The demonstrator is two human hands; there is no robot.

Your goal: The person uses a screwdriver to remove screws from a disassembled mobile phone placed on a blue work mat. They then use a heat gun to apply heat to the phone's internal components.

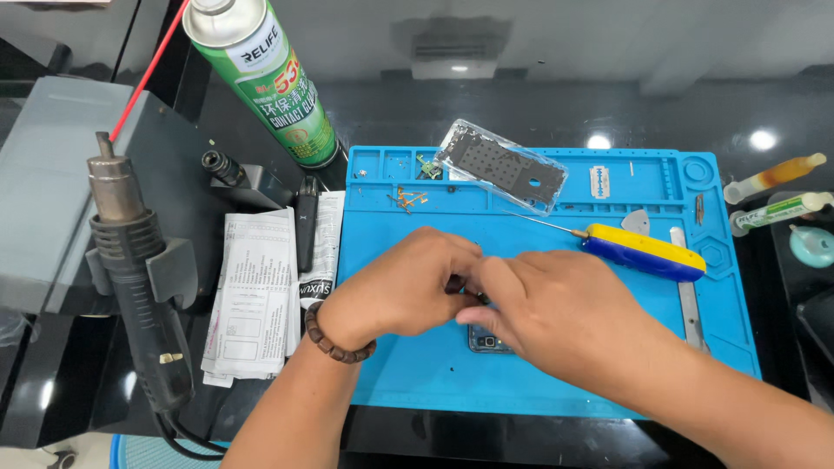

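Together, both hands [473,300] pinch a dark phone part [488,340] on the blue mat [417,365].

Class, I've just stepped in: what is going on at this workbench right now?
A person bends both hands over a small dark device on a blue work mat. The left hand and right hand meet above it, fingertips together, hiding whatever they pinch. A yellow-handled tool, a spray can and a hot-air gun lie unused nearby.

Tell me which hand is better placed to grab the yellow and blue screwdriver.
Probably the right hand: the screwdriver lies just beyond it on the blue mat, while the left hand sits farther away across the small device.
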